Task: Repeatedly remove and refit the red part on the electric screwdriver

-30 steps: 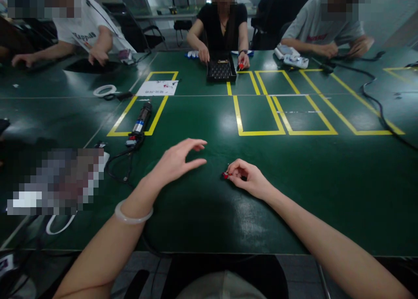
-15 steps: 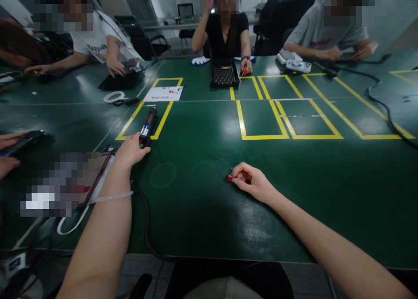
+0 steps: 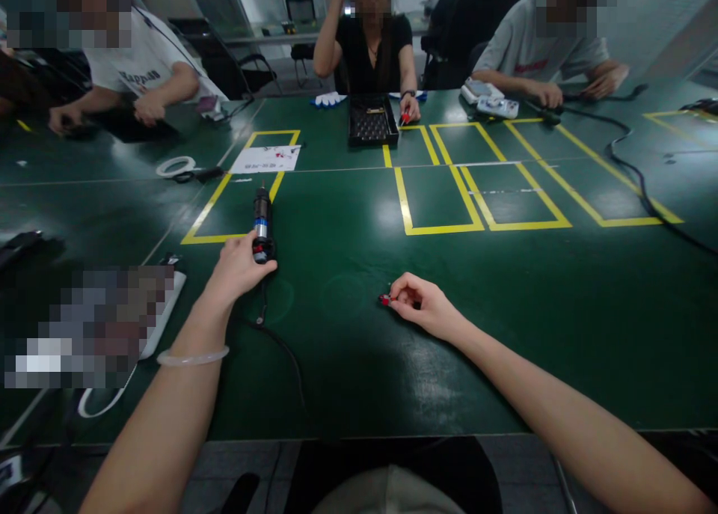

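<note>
My left hand (image 3: 238,267) is wrapped round the rear end of an electric screwdriver (image 3: 262,218), a black cylinder with a silver and blue band. Its thin bit points away from me, and a black cord (image 3: 280,342) trails from its back end toward the table's front edge. Over to the right, my right hand (image 3: 420,301) pinches a small red and black part (image 3: 385,299) between thumb and fingertips, low over the green table (image 3: 348,364). That part is too small to name, and the curled fingers hide some of it.
Yellow tape outlines (image 3: 443,230) mark the table. A white paper sheet (image 3: 252,158) and a tape roll (image 3: 176,167) lie at the far left. A black tray (image 3: 359,136) stands before a person opposite, whose hand (image 3: 411,110) holds something red. Other people sit left and right.
My left hand has drawn the screwdriver rightward relative to the tape outline, and it now points more straight ahead. The cord has shifted right too. My right hand keeps its pinch; the view has turned slightly.
</note>
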`<state>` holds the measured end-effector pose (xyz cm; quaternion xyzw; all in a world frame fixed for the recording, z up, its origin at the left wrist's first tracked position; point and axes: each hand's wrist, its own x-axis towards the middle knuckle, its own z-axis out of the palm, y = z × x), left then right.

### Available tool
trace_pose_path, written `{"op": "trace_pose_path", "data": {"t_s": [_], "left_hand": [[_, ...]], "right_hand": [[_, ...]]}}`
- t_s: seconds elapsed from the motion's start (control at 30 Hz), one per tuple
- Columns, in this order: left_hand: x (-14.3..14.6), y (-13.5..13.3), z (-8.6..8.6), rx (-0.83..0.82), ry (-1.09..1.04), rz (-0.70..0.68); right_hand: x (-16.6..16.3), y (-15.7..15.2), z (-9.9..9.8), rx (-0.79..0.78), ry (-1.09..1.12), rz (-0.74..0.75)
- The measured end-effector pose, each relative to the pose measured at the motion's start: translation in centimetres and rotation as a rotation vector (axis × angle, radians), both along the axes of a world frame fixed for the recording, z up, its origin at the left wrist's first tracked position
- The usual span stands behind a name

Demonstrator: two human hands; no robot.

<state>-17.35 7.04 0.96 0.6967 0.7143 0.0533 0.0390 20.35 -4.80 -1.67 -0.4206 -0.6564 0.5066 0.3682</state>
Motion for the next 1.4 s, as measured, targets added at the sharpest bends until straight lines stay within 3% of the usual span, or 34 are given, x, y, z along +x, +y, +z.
{"op": "trace_pose_path", "data": {"t_s": [0.17,0.4,0.6,0.97,1.4], "left_hand": [[4.9,-2.6,0.2,-0.02,-0.116,-0.108],[11.7,-6.5,0.6,-0.056,-0.258,-0.297],[15.7,-9.2,0.0,-0.008,-0.322,-0.417],[17.7,-11.1,0.0,-0.012,-0.364,-0.524],[18.6,-10.2,1.6,-0.051,-0.134,-0.456]], "right_hand": [[-0.1,-0.1,0.3,0.052,-0.034,-0.015],[0.0,-0.1,0.7,0.246,-0.16,-0.05],[0.3,0.0,0.6,0.379,-0.247,-0.074],[-0.3,0.0,-0.2,0.43,-0.386,-0.065],[0.1,-0.3,0.6,0.391,-0.296,-0.127]]}}
